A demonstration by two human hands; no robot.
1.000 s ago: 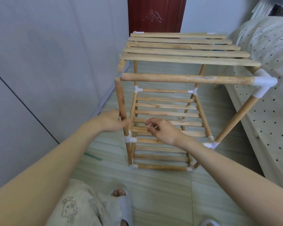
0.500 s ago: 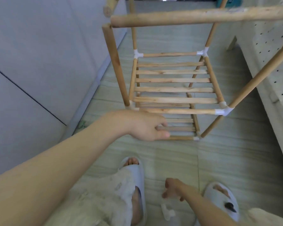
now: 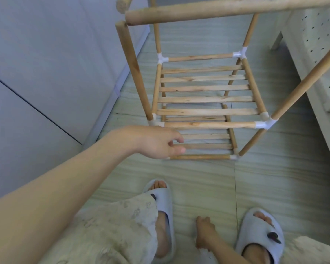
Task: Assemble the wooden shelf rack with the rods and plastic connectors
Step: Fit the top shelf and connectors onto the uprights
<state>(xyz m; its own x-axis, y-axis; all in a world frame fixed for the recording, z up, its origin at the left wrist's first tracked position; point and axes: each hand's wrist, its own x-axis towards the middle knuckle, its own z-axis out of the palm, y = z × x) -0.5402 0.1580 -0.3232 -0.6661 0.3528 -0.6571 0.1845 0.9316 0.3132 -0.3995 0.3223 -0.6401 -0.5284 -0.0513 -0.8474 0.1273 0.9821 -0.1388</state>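
While the wooden shelf rack stands on the floor ahead of my two slippered feet, my left hand hangs in front of its near left lower corner with fingers loosely curled, holding nothing that I can see. At the middle tier I count four white plastic connectors, five flat slats and two round rails. Two thick rods rise from its near corners; their tops meet a cross rod without a connector at the left. Below that tier, the lower shelf is partly hidden by my hand. Nearer me than the rack, my right hand reaches down between my slippers; its fingertips are blurred, so I cannot tell their state
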